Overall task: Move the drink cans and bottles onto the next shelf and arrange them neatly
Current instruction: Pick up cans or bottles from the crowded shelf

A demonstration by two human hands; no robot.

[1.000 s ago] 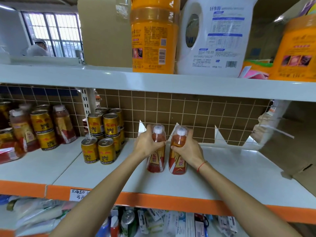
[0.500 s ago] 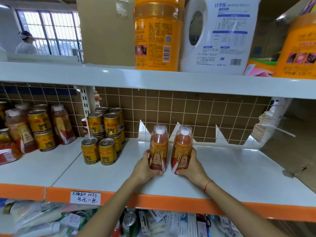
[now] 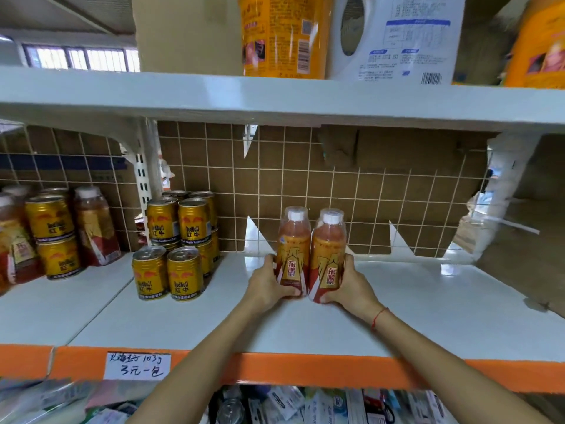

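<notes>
Two orange drink bottles with white caps stand side by side and touching on the white shelf (image 3: 428,307). My left hand (image 3: 266,286) grips the base of the left bottle (image 3: 292,249). My right hand (image 3: 351,286) grips the base of the right bottle (image 3: 327,255). To their left on the same shelf stand several gold drink cans (image 3: 180,240), some stacked two high. On the neighbouring shelf at far left are more gold cans (image 3: 50,221) and orange bottles (image 3: 94,228).
A wire grid backed by torn cardboard (image 3: 367,185) closes the rear of the shelf. The upper shelf (image 3: 275,99) carries an orange container and a white detergent jug. A handwritten price tag (image 3: 137,365) hangs on the orange front edge. Packets fill the shelf below.
My hands slid from the bottles' upper parts down to their bases. The two bottles went further back on the shelf and now stand upright, pressed together.
</notes>
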